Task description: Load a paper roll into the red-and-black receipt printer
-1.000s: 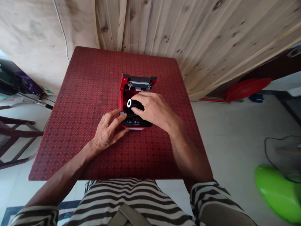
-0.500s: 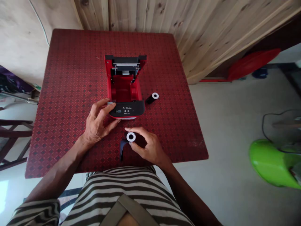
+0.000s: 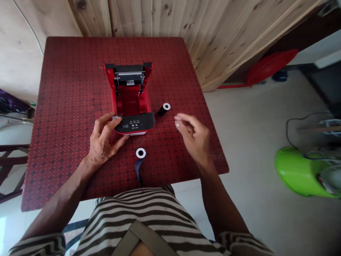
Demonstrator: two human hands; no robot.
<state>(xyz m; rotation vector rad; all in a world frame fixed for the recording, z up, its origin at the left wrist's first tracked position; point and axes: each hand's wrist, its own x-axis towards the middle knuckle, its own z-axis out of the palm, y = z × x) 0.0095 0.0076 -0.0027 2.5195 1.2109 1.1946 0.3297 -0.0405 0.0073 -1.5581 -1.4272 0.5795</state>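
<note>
A red and black label printer [image 3: 134, 122] stands on the table, its lid [image 3: 129, 73] raised and its inner bay bare. My left hand [image 3: 102, 140] grips the front left corner, with fingers on top and the thumb low at the front. Below the printer, a black ribbon roll [image 3: 138, 163] stands with its white core end up and a loose dark strip trailing toward me. A second black roll [image 3: 162, 111] with a white core leans to the printer's right. Over the table's right side, my right hand [image 3: 194, 138] is open, fingers curved, holding nothing, nearest that second roll.
The red patterned table [image 3: 66, 85] meets a wooden plank wall [image 3: 149, 17] at the back. On the floor to the right sits a green tub [image 3: 295, 170] with a cable near it. A dark wooden chair [image 3: 10, 160] stands at the left.
My right hand has let go of the roll with the trailing strip and moved right and up. The left hand keeps its hold on the printer. The whole view has shifted slightly.
</note>
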